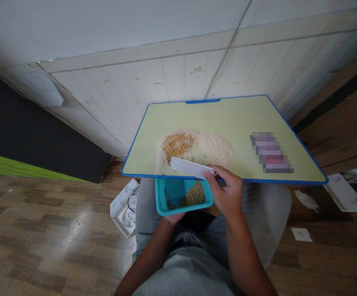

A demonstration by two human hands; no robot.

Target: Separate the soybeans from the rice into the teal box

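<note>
My right hand [228,187] is closed on one end of a flat white strip [189,166], pinched between thumb and fingers. The strip slants over the front edge of the low table. Just below that edge is a teal plastic container [163,210], tilted, with round tan beans [195,195] gathered toward its right side. My left hand [175,218] supports the container from underneath; its fingers are hidden. On the tabletop, a pile of similar beans [178,146] lies at the left among pale grains that look like rice [218,148], which spread to the right.
The pale green folding table [240,115] has a blue rim and stands across my legs against the wall. A pixelated phone-like object [272,152] lies at its right. An open white box [126,209] sits on the floor at left, and a tray with cables [351,189] at right.
</note>
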